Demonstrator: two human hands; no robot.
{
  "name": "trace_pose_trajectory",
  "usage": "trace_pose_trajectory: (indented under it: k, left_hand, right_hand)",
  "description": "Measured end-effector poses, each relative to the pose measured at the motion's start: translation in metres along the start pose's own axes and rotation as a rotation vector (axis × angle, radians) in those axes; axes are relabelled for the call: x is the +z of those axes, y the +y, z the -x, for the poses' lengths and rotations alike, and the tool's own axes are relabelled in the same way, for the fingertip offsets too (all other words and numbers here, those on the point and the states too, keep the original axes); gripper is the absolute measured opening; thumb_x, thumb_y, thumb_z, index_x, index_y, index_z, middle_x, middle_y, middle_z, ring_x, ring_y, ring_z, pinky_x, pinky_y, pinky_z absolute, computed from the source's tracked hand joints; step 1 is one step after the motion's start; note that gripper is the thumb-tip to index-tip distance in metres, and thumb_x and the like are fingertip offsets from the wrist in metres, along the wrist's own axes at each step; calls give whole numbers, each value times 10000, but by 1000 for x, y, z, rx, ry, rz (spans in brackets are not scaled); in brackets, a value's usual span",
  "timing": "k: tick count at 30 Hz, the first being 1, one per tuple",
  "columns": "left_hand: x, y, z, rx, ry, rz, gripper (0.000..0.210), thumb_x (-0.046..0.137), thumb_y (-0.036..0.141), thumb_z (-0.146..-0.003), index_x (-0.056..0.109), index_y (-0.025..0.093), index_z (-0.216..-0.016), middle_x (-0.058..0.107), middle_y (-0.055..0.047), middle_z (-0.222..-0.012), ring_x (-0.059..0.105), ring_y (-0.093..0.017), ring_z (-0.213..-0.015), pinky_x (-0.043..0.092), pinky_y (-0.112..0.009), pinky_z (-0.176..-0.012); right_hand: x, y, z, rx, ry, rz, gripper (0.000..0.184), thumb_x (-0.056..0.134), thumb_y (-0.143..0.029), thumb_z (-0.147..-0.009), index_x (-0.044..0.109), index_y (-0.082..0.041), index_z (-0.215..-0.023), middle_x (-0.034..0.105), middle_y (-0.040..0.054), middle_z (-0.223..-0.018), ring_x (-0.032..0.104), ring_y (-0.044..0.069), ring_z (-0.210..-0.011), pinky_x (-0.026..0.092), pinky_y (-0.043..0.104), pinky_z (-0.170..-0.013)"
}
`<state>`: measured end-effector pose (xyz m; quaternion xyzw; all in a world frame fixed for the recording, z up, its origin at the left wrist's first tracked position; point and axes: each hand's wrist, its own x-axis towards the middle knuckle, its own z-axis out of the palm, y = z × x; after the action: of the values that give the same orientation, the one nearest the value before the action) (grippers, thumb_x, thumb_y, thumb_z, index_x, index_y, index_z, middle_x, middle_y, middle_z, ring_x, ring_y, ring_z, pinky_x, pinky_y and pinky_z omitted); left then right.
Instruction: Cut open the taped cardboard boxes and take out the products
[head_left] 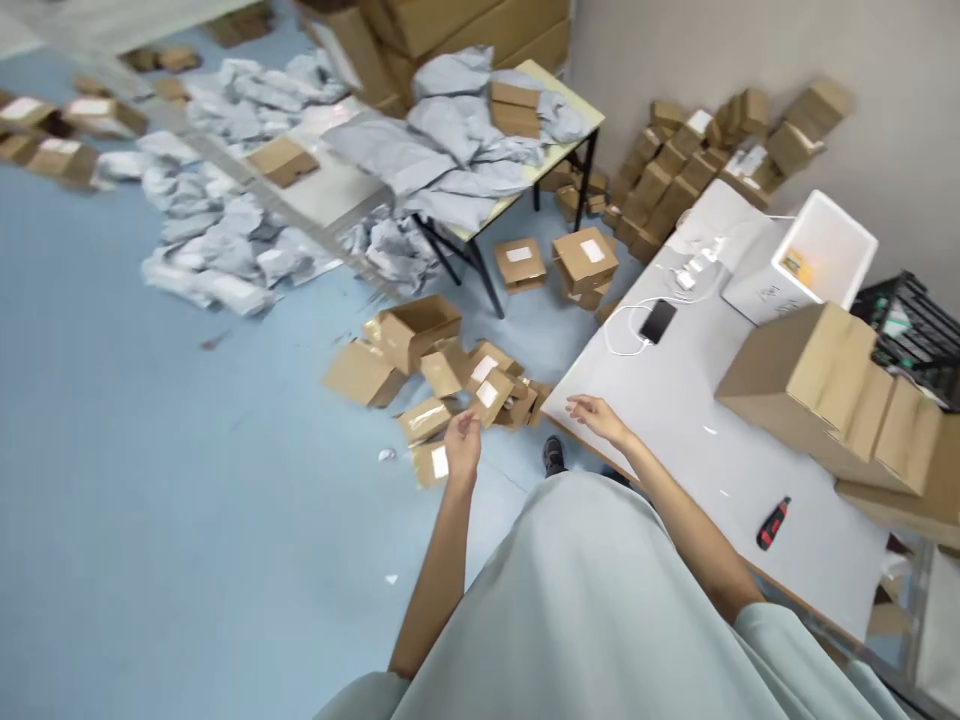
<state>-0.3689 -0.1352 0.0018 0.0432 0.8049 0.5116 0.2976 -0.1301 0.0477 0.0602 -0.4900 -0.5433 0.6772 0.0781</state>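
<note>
My left hand (463,442) hangs over the floor, in front of a pile of small cardboard boxes (442,370). Its fingers are loosely bent and slightly apart, and nothing shows in them. Above the near left corner of the white table (675,400) is my right hand (596,414), open, fingers stretched out and nothing held. Whether it touches the tabletop I cannot tell. Farther along that table lie a black phone (658,322) on a white cable and a red-and-black box cutter (773,523).
A white foam box (814,255), a large cardboard box (817,390) and a black crate (911,330) crowd the table's far side. Grey mailing bags (450,130) cover another table; more bags (217,230) lie on the floor. Stacked boxes (675,165) line the wall.
</note>
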Motion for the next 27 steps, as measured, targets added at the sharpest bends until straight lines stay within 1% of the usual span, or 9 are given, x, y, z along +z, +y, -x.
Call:
trace_pose_trajectory:
  k: [4, 7, 10, 13, 18, 20, 22, 25, 27]
  left_hand:
    - [78, 17, 29, 103, -286, -34, 304, 745, 527, -873, 632, 250, -930, 813, -149, -1119, 786, -325, -1225, 579, -558, -1191]
    - [141, 32, 57, 170, -533, -63, 382, 779, 595, -839, 596, 260, -858, 822, -152, -1137, 785, -336, -1220, 591, -564, -1179]
    - [197, 46, 95, 220, -791, -110, 494, 818, 685, -792, 557, 267, -803, 825, -151, -1177, 780, -345, -1237, 580, -558, -1195]
    - [242, 59, 140, 296, -1001, -184, 553, 816, 742, -802, 533, 267, -781, 822, -150, -1220, 765, -344, -1275, 562, -549, -1213]
    - [302, 73, 226, 375, -1213, -244, 533, 790, 740, -849, 546, 269, -796, 814, -147, -1270, 755, -339, -1290, 548, -542, -1217]
    - [327, 74, 265, 397, -1278, -267, 513, 774, 732, -870, 561, 269, -805, 808, -148, -1302, 756, -340, -1294, 553, -543, -1206]
    - [354, 72, 307, 424, -1338, -303, 497, 762, 718, -889, 569, 268, -802, 805, -148, -1321, 754, -340, -1309, 553, -540, -1205]
    - [400, 66, 375, 461, -1418, -338, 472, 752, 694, -904, 588, 263, -801, 811, -150, -1318, 751, -342, -1331, 556, -542, -1207]
    - [434, 60, 421, 483, -1460, -337, 422, 750, 674, -907, 661, 262, -883, 811, -152, -1330, 757, -344, -1324, 558, -563, -1206]
  right_hand:
    - [-52, 38, 63, 49, 236, -144, 392, 883, -552, -831, 863, -219, -1036, 861, 70, -935, 814, 241, -876, 666, 520, -1016]
    - [-89, 66, 113, 67, 435, -280, 435, 901, -588, -805, 864, -220, -1035, 868, 89, -998, 829, 249, -895, 675, 512, -993]
    - [-119, 96, 168, 68, 619, -410, 514, 895, -634, -796, 856, -212, -1087, 870, 113, -1078, 840, 262, -954, 652, 527, -1043]
    - [-143, 125, 224, 58, 780, -529, 598, 885, -691, -785, 844, -213, -1142, 867, 133, -1150, 839, 270, -1015, 623, 532, -1088]
    - [-189, 169, 296, 31, 1019, -700, 669, 913, -723, -726, 832, -228, -1169, 857, 144, -1211, 824, 287, -1079, 595, 531, -1108]
    - [-219, 186, 316, 13, 1091, -730, 670, 921, -723, -703, 830, -236, -1154, 853, 147, -1215, 817, 299, -1097, 593, 532, -1103]
    - [-257, 202, 335, -16, 1161, -740, 664, 922, -721, -689, 824, -239, -1136, 851, 153, -1193, 810, 313, -1105, 600, 534, -1083]
    - [-326, 226, 361, -63, 1267, -725, 671, 899, -726, -699, 810, -238, -1151, 847, 159, -1186, 794, 329, -1129, 613, 529, -1055]
    - [-374, 243, 378, -98, 1343, -702, 705, 869, -744, -718, 797, -232, -1197, 835, 170, -1254, 782, 337, -1173, 613, 529, -1066]
